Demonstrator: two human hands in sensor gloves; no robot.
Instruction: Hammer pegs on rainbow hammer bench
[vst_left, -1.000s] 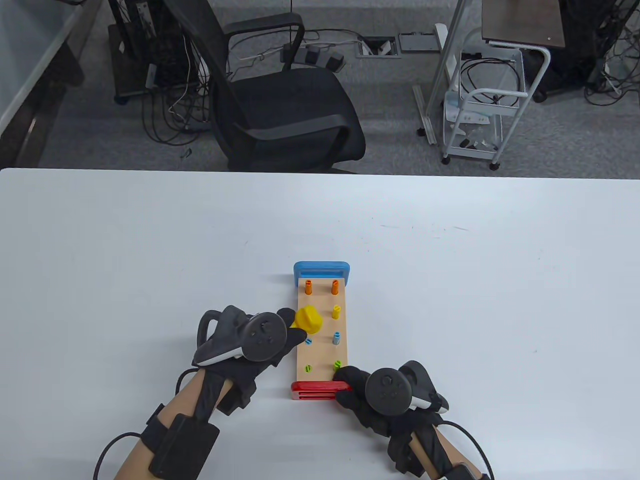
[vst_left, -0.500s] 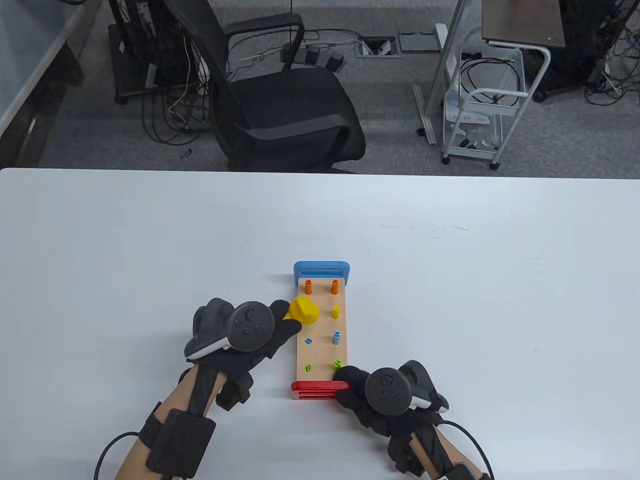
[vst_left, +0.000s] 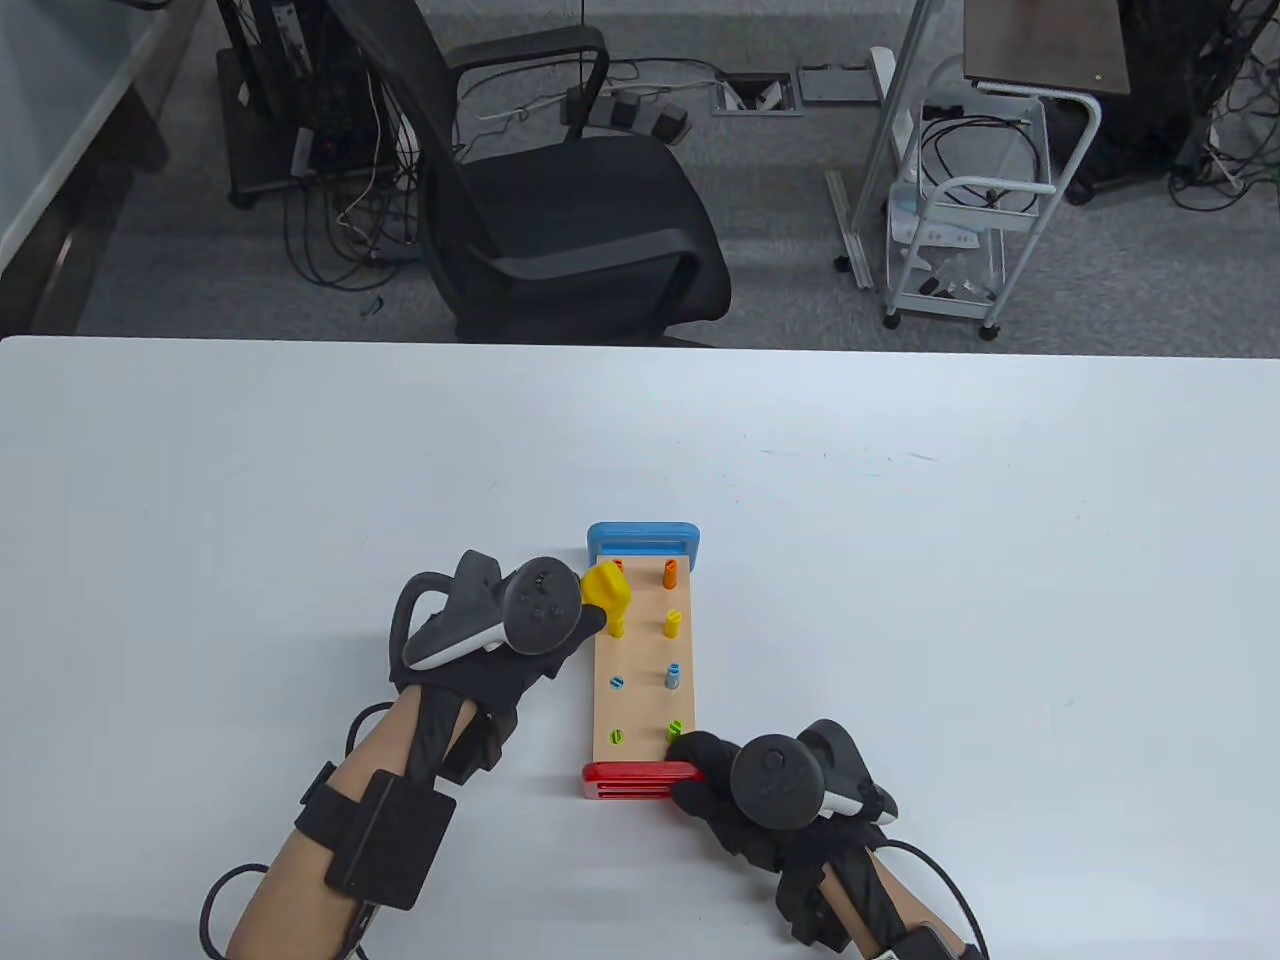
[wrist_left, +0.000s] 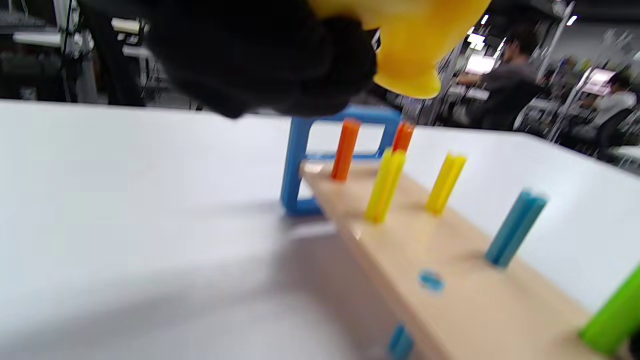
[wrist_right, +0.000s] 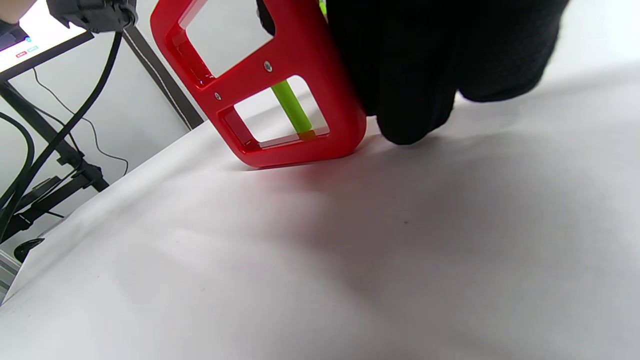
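The hammer bench (vst_left: 645, 700) lies lengthwise on the table, with a wooden top, a blue far end (vst_left: 643, 540) and a red near end (vst_left: 630, 780). My left hand (vst_left: 578, 628) grips the yellow hammer (vst_left: 603, 585), whose head (wrist_left: 415, 45) hangs above the bench near the left orange peg (wrist_left: 346, 149). Both yellow pegs (wrist_left: 385, 185) stand tall, as does the right blue peg (vst_left: 673, 677). The left blue peg (vst_left: 617, 684) and left green peg (vst_left: 616, 738) sit flush. My right hand (vst_left: 700, 765) grips the red end frame (wrist_right: 280, 95) at its right corner, beside the right green peg (vst_left: 677, 728).
The white table (vst_left: 900, 600) stretches wide on all sides of the bench. Behind its far edge stand a black office chair (vst_left: 560, 220) and a white wire cart (vst_left: 965, 230). Cables run from both forearms.
My left hand has lifted the hammer off the left yellow peg and carried it toward the blue end, uncovering that peg. The right hand and bench have stayed put.
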